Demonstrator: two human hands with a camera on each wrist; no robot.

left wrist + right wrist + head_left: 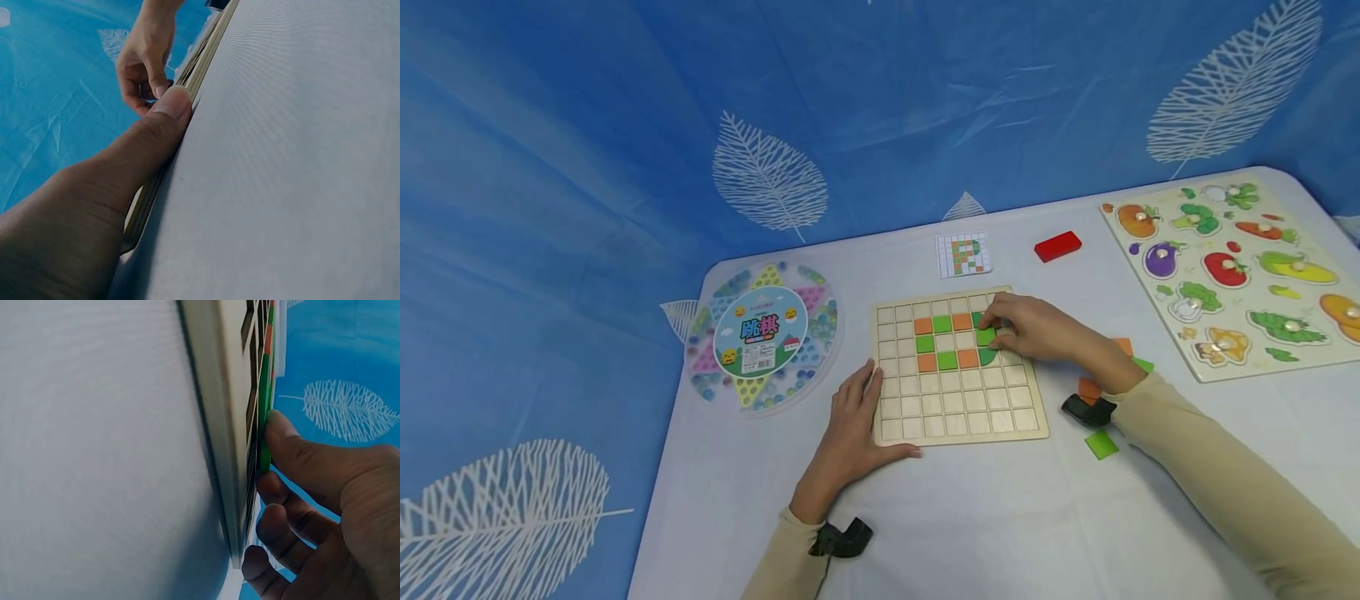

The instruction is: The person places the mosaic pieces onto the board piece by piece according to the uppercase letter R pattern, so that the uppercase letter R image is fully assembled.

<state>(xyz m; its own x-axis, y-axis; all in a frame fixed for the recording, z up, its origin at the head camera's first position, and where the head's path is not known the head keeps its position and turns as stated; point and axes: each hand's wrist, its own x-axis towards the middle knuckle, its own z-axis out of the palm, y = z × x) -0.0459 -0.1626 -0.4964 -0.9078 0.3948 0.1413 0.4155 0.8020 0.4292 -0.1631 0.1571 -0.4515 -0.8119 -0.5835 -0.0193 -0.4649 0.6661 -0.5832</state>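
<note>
A wooden grid board (953, 402) lies on the table, with orange and green square tiles set in a ring around one bare cell. My left hand (850, 425) steadies its near left corner, fingers along the left edge and thumb against the front edge. Over the ring's right side, my right hand (1037, 327) pinches a light green tile (984, 337) between thumb and finger. In the right wrist view, fingertips are at the ends of a green piece (265, 425) low over the board. A dark green rounded piece (987, 357) lies just nearer, another partly under the fingers.
Behind the board lie a pattern card (963, 255) and a red block (1057, 247). A round Chinese checkers set (760, 333) is at left, a vegetable knob puzzle (1240, 275) at right. Loose tiles, including a green one (1101, 444), lie around the right forearm.
</note>
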